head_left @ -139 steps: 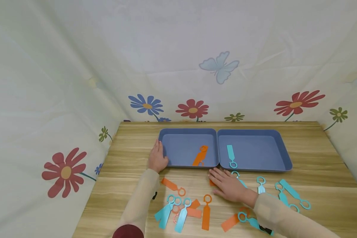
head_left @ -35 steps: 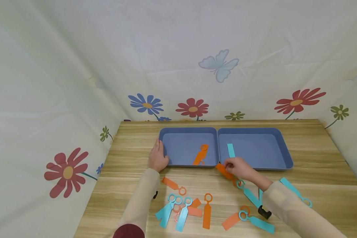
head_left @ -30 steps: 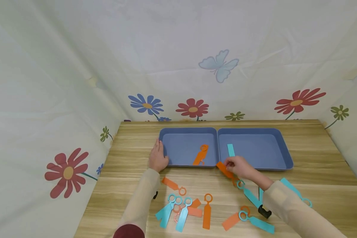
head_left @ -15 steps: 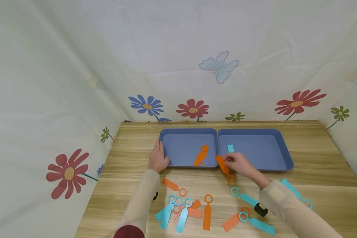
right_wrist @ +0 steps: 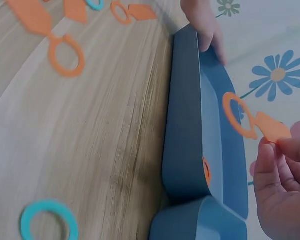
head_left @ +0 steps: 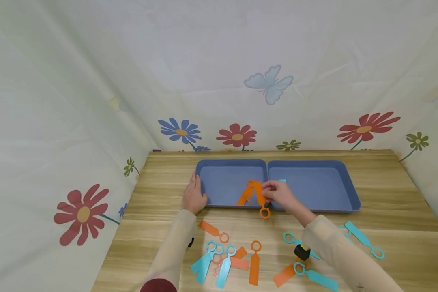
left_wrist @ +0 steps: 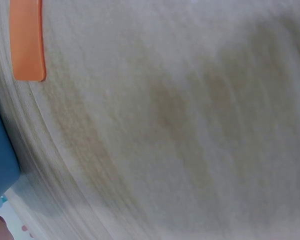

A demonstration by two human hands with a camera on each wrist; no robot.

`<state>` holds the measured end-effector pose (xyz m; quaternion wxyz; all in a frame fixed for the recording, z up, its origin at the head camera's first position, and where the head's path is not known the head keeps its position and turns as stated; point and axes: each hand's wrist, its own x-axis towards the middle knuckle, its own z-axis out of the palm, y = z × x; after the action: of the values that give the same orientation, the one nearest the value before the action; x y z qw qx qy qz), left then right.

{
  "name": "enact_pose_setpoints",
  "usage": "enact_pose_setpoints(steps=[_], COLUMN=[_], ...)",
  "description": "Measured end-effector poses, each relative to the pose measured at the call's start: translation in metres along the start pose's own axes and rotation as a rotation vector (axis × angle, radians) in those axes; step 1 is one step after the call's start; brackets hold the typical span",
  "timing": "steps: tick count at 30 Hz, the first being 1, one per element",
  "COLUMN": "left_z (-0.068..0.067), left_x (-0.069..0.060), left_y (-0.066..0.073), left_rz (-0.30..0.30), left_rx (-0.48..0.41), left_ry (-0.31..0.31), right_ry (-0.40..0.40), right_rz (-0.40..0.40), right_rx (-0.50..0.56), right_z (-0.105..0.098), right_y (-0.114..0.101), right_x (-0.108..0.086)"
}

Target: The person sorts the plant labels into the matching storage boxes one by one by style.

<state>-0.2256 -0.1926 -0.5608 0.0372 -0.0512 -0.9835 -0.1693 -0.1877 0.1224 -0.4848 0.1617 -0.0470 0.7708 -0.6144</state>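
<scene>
My right hand (head_left: 280, 194) pinches an orange ring tag (head_left: 260, 194) by its flat strip, over the right part of the left blue tray (head_left: 219, 184). In the right wrist view the tag (right_wrist: 273, 128) is raised, its ring pointing away from the fingertips. Another orange tag (head_left: 245, 195) lies inside that tray. My left hand (head_left: 194, 196) rests at the tray's left side, fingers straight along the wall. In the right blue tray (head_left: 317, 186) a turquoise tag (head_left: 282, 181) shows only its end; my right hand covers the remainder.
Orange and turquoise tags lie scattered on the wooden table (head_left: 168, 170), including an overlapping turquoise one (head_left: 224, 269) and a single orange one (head_left: 254, 267). More turquoise tags (head_left: 363, 239) lie at the right. A flowered cloth (head_left: 204, 73) hangs behind.
My right hand picked up an orange tag from the table before the trays, then carried it left and upward over the left tray. My left hand has stayed in place.
</scene>
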Motion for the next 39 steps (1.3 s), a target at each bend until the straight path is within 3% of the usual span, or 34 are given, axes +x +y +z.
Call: enact_pose_setpoints(steps=[25, 33, 39], left_z=[-0.003, -0.002, -0.002], left_x=[-0.005, -0.002, -0.002], left_y=[0.002, 0.002, 0.003], left_rz=[-0.017, -0.01, -0.006], left_rx=[0.011, 0.009, 0.01], left_ry=[-0.014, 0.002, 0.006], right_ry=[0.239, 0.325, 0.384], right_rz=[0.265, 0.288, 0.313], right_rx=[0.441, 0.497, 0.417], right_z=[0.046, 0.057, 0.064], right_y=[-0.004, 0.001, 0.007], right_x=[0.043, 0.057, 0.064])
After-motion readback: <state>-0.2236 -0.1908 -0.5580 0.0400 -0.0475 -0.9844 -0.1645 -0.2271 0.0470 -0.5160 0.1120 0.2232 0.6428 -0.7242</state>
